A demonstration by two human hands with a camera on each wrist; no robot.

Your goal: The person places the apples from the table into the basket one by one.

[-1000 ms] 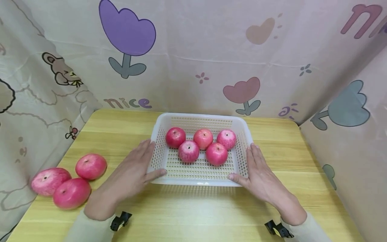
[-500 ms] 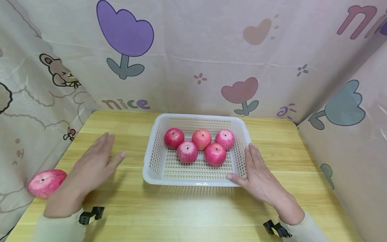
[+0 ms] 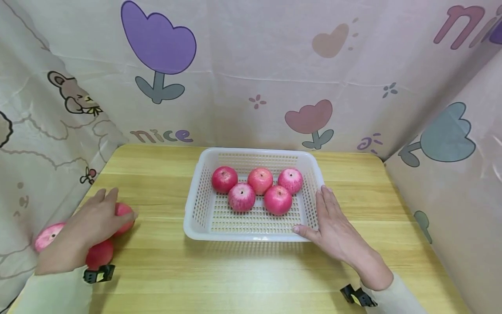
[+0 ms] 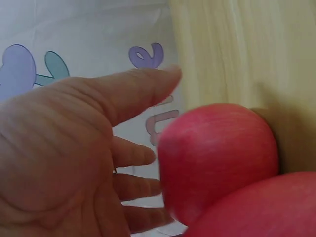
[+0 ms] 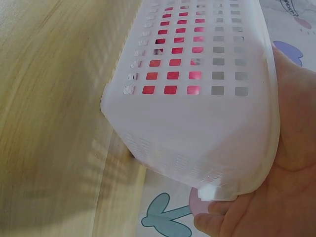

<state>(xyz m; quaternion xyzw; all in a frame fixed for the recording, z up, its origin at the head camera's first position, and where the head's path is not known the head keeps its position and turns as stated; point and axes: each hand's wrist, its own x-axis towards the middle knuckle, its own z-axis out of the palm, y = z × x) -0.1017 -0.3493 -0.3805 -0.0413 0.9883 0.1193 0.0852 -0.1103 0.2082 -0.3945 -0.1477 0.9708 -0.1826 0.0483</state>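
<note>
On the left, three red apples [image 3: 100,254] close together on the wooden surface [image 3: 235,279], with the left hand [image 3: 90,224] over them, thumb and fingers spread beside the back one [image 3: 124,214], too close to tell if touching. Probably hard, smooth, a bit slippery and quick to roll or bruise, so best held gently round the fat middle. In the center, a white plastic basket [image 3: 256,237] with five more apples [image 3: 242,197] inside, likely light and easy to slide, then the right hand [image 3: 337,231], fingers straight and pressed together along the basket's side, thumb over the rim.
</note>
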